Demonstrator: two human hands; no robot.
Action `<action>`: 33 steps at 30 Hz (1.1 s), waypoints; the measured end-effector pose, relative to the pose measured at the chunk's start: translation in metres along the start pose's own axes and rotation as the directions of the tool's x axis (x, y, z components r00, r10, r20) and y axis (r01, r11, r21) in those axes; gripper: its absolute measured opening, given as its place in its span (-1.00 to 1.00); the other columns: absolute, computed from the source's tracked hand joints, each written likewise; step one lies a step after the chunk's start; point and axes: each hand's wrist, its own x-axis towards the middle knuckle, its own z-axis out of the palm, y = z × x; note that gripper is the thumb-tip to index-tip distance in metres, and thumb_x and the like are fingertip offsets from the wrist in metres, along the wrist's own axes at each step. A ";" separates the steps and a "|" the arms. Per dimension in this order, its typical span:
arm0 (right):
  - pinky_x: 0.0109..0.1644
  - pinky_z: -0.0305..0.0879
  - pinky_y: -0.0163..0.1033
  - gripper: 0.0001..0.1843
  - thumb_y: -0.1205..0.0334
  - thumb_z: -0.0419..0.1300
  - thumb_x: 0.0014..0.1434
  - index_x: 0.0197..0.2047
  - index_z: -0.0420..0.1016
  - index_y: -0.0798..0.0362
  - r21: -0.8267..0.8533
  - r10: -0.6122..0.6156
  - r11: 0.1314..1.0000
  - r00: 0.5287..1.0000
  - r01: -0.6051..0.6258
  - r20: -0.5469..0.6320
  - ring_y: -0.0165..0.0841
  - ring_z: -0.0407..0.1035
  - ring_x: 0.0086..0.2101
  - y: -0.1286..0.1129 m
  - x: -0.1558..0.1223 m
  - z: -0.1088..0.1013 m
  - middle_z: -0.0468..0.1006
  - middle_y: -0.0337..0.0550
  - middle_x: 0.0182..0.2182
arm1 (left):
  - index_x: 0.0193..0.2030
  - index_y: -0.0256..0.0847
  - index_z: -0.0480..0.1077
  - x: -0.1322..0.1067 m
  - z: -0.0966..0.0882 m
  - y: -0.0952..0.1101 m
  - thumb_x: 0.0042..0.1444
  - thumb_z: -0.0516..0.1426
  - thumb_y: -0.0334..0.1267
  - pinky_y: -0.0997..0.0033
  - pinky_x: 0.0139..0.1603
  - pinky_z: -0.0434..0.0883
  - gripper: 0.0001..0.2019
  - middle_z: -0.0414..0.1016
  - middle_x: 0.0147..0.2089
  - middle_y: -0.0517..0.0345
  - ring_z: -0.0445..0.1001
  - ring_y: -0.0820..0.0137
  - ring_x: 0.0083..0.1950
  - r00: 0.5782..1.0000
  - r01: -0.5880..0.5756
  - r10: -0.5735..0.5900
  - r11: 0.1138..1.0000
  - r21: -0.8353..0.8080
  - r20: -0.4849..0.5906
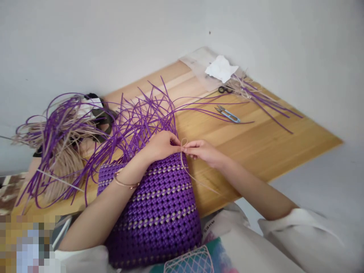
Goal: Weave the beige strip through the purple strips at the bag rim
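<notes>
A purple woven basket (155, 212) with beige stripes leans from my lap against the wooden table (273, 144). Long purple strips (133, 117) fan out from its upper edge. My left hand (160, 146) rests on the basket's top edge, fingers pinched on a thin beige strip (186, 167). My right hand (203, 151) meets it from the right and pinches the same strip, which forms a small loop between the two hands and trails down over the table edge.
Small blue thread snips (229, 113) lie on the table beyond my hands. Black-handled scissors (225, 90), loose purple strips (267, 102) and a clear bag with white paper (220, 68) sit at the far corner. A bundle of beige and purple strips (61, 151) lies at the left.
</notes>
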 end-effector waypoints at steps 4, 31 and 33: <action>-0.60 -0.01 -0.46 -0.90 0.35 0.21 -0.12 -0.48 0.45 0.22 -0.038 0.008 0.999 0.994 -0.004 0.110 -0.61 0.14 -0.65 0.000 0.005 -0.006 0.33 -0.35 -0.69 | -0.41 -0.22 0.51 0.001 0.007 -0.001 -0.11 0.16 -0.16 0.46 -0.29 0.32 -0.80 0.54 -0.37 0.16 0.44 0.39 -0.32 0.999 0.013 -0.014 0.999 -0.030 -0.050; -0.62 -0.05 -0.49 -0.67 0.18 0.30 -0.16 -0.41 0.25 0.12 0.167 -0.087 0.984 0.979 0.056 0.187 -0.62 0.11 -0.67 0.011 0.011 -0.028 0.28 -0.41 -0.66 | -0.40 -0.24 0.37 -0.005 0.008 -0.012 0.05 0.07 -0.26 0.37 -0.13 0.21 -0.89 0.45 -0.34 0.18 0.34 0.41 -0.25 0.971 -0.229 0.225 0.973 -0.040 -0.082; -0.64 -0.08 -0.48 -0.71 0.15 0.27 -0.11 -0.39 0.30 0.15 0.069 -0.068 0.996 0.972 0.054 0.224 -0.62 0.10 -0.68 0.010 0.009 -0.027 0.29 -0.39 -0.67 | -0.40 -0.24 0.37 -0.005 0.008 -0.012 0.05 0.08 -0.26 0.38 -0.14 0.22 -0.89 0.44 -0.35 0.18 0.34 0.42 -0.26 0.967 -0.250 0.245 0.966 -0.067 -0.072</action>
